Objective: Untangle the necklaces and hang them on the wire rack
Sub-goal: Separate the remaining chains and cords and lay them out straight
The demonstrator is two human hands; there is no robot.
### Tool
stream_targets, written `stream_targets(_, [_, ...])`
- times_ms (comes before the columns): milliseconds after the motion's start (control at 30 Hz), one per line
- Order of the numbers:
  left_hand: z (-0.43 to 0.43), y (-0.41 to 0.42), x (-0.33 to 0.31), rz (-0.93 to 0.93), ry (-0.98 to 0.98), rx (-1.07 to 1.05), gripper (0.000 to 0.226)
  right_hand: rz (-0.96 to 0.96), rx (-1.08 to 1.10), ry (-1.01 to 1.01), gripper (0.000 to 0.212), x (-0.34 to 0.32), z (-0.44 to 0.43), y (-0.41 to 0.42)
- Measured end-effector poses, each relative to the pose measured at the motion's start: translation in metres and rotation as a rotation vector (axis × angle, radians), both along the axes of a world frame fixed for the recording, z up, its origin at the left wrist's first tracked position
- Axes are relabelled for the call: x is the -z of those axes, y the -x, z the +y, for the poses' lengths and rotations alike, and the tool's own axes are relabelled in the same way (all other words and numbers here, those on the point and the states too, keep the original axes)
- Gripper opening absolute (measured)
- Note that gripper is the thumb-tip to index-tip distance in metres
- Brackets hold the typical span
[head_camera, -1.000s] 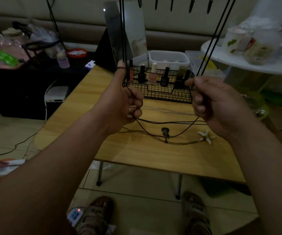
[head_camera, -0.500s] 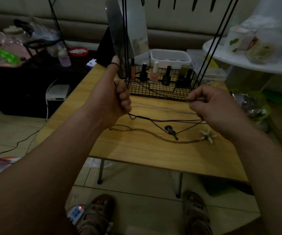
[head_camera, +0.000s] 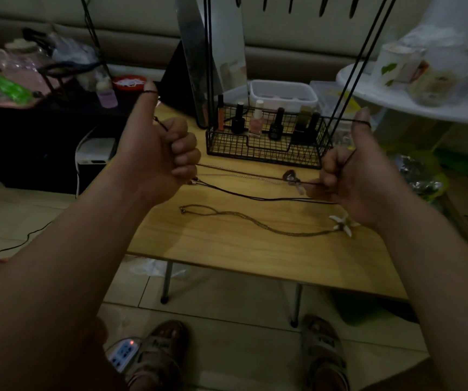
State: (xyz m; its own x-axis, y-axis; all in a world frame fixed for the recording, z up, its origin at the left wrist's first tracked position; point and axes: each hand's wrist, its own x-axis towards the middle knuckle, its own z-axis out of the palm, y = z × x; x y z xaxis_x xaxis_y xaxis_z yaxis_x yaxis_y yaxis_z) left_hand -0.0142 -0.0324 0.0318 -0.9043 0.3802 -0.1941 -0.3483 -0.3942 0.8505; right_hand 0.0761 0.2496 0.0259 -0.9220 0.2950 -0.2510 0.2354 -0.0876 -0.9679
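1. Both the left hand (head_camera: 156,156) and right hand (head_camera: 351,176) have fingers (head_camera: 183,153) curled round the dark cord necklace (head_camera: 241,172), which is looped over each thumb and taut above the bench (head_camera: 227,249). Harder pulling may cinch knots.
2. Its pendant (head_camera: 289,175) may snag the braided necklace (head_camera: 255,224) lying below.

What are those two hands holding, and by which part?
A thin dark cord necklace, stretched between both hands: its loop is hooked over each raised thumb and gripped in the curled fingers of the left hand and right hand.
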Motion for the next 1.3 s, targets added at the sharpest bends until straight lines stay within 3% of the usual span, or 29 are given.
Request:
stream_targets(100, [-0.008,0.002,0.002,0.005,0.115,-0.125,0.046,-0.001,0.039,-0.065,0.078,-0.001,0.004,0.001])
stream_targets(200, [-0.018,0.002,0.005,0.039,0.221,-0.178,0.038,0.01,0.12,-0.082,0.057,0.0,0.009,-0.002])
stream_targets(300, [-0.025,-0.003,0.006,0.018,0.179,-0.179,0.037,0.053,0.117,-0.084,0.036,-0.001,0.009,-0.011])
stream_targets(433, [-0.023,-0.016,0.002,0.057,0.12,-0.111,0.031,0.111,0.076,-0.023,0.023,-0.008,0.002,-0.022])
stream_targets(600, [-0.002,-0.033,-0.012,0.307,0.23,0.052,0.018,0.178,-0.01,0.088,0.017,-0.023,-0.017,-0.021])
stream_targets(800, [0.022,-0.038,-0.046,0.579,0.305,0.22,0.024,0.285,-0.118,0.201,0.016,-0.046,-0.031,-0.018])
stream_targets(900, [0.02,-0.03,-0.062,0.62,0.322,0.217,0.025,0.318,-0.121,0.066,0.021,-0.055,-0.022,-0.019])
stream_targets(1033, [0.011,-0.02,-0.074,0.669,0.508,0.144,0.023,0.232,-0.104,-0.383,0.032,-0.068,-0.008,-0.023])
stream_targets(1133, [0.006,-0.013,-0.073,0.664,0.615,0.1,0.021,0.134,-0.107,-0.678,0.023,-0.07,-0.007,-0.026])
stream_targets(1200, [0.003,-0.011,-0.07,0.647,0.644,0.079,0.021,0.103,-0.06,-0.762,0.008,-0.069,-0.006,-0.027])
stream_targets(1300, [0.0,-0.011,-0.064,0.597,0.649,0.062,0.02,0.075,-0.002,-0.715,0.014,-0.066,-0.003,-0.027])
